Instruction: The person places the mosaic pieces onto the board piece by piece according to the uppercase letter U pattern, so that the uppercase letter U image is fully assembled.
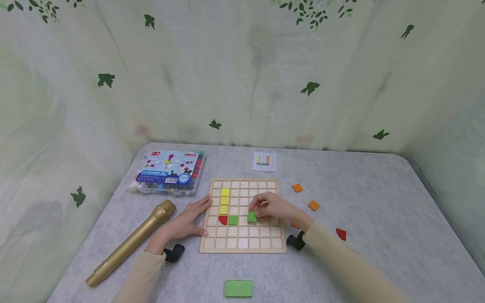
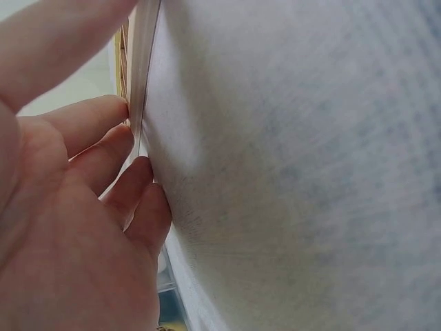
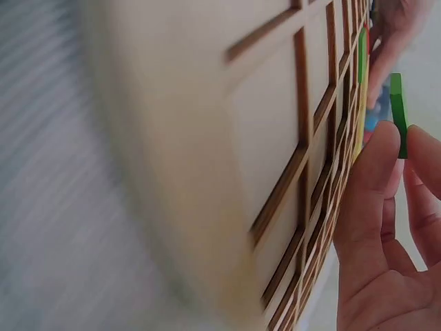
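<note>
A wooden grid board (image 1: 242, 244) lies on the table. My left hand (image 1: 185, 221) rests at its left side, fairly straight fingers and thumb spread along the frame; in the left wrist view the fingertips (image 2: 118, 110) touch the board's edge. Above the grid, right of centre, my right hand (image 1: 276, 205) pinches a green square tile (image 3: 397, 103) between thumb and fingers. Three yellow square tiles (image 1: 224, 200) form a column in the board's left part. Below them sits a red quarter-circle tile (image 1: 223, 220), with another green square tile (image 1: 233, 220) to its right.
Behind the board lies a pattern card (image 1: 265, 161). Orange square tiles (image 1: 313, 205) and a red quarter-circle tile (image 1: 342, 234) lie on the right. A gold microphone (image 1: 132, 242) and a clear box of molecule model parts (image 1: 166, 170) stay left. In front is a green rectangular block (image 1: 238, 288).
</note>
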`<action>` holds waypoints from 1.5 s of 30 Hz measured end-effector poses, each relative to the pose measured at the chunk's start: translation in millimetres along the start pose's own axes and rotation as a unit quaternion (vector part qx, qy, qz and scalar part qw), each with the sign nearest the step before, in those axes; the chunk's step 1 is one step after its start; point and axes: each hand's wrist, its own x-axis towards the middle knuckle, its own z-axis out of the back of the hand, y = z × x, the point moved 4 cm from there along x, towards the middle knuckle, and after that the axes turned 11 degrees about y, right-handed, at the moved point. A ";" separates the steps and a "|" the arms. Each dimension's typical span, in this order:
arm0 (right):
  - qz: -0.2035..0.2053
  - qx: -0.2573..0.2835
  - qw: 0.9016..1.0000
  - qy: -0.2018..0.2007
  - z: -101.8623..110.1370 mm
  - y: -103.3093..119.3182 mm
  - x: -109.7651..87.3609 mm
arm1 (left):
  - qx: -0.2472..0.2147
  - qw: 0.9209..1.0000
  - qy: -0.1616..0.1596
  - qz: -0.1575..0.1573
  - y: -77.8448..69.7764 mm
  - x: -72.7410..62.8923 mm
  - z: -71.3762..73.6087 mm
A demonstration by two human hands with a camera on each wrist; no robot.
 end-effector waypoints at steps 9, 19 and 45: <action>-0.016 -0.058 0.998 -0.005 -16.7 10.8 23.4 | -0.004 1.000 0.003 0.001 0.8 0.0 -0.6; -0.050 -0.108 0.992 -0.027 -20.2 11.1 25.6 | -0.007 1.000 0.001 -0.002 -1.3 -0.7 -0.5; 0.000 -0.006 1.000 -0.026 27.7 -9.8 -47.1 | -0.006 1.000 0.004 0.007 0.4 0.9 -1.2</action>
